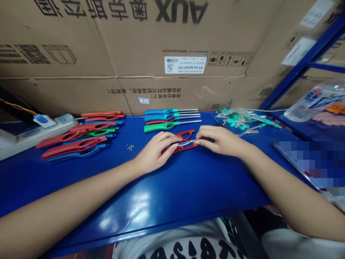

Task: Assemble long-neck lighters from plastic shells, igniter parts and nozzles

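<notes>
My left hand (157, 153) has its thumb and fingers closed around one end of a small lighter insert with thin white wires (184, 144). The other end, a small greyish tip, is pinched between the thumb and forefinger of my right hand (217, 140). Under and behind the insert lie red lighter handle shells (185, 134), partly covered by my fingers. Beyond my hands, several assembled lighters (161, 126) in blue, red and green lie in a row with metal tubes pointing right. Left of my left hand is a little heap of tiny screws or pins (130, 147).
Several loose handle shells (75, 145) are stacked at left by a white power strip (32, 131). A pile of green-and-clear wired parts (242, 120) lies at back right, near a phone (299, 165) and a plastic bottle (309, 100). A large carton (134, 46) walls the blue table's (161, 205) back.
</notes>
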{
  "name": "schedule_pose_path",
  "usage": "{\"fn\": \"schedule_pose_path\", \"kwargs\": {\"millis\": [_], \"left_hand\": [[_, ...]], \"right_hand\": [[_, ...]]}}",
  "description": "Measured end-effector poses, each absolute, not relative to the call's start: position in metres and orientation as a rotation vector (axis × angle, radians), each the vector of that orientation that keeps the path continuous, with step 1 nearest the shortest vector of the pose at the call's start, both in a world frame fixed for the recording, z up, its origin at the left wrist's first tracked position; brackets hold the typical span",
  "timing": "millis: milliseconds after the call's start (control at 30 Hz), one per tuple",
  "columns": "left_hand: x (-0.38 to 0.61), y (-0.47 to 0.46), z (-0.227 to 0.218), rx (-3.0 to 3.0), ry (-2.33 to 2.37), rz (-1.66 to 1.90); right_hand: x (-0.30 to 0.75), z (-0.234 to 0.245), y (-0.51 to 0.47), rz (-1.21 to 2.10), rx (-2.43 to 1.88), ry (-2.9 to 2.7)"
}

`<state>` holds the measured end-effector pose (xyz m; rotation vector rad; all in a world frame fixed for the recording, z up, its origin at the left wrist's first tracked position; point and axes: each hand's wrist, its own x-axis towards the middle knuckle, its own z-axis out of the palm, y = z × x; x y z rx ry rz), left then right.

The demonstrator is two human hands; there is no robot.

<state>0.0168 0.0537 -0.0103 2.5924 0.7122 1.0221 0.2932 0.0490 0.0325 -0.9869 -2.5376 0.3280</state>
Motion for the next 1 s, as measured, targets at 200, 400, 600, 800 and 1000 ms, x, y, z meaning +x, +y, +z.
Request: {"fn": "schedule_pose_path", "kwargs": {"millis": [200,400,600,800,1000], "left_hand": [[0.017,0.057,-0.012,2.596,0.652,1.004],[0.017,0.055,-0.010,2.559,0.663,0.977],[0.016,0.053,-0.011,2.568,0.708,0.925],[0.016,0.051,-0.010,2.608,0.777,0.910],[0.016,0.055,-0.015,2.587,0.926,0.879]], "right_hand": [[0.289,0.029,0.046,0.207,-0.939,-2.602],[0.288,0.026,0.047,0.233,-0.965,-2.639],[0.286,0.024,0.047,0.225,-0.983,-2.646],[0.293,0.031,0.049,0.228,-1.041,-2.596],[0.307,0.036,0.056,0.364,-1.121,-2.567]]}}
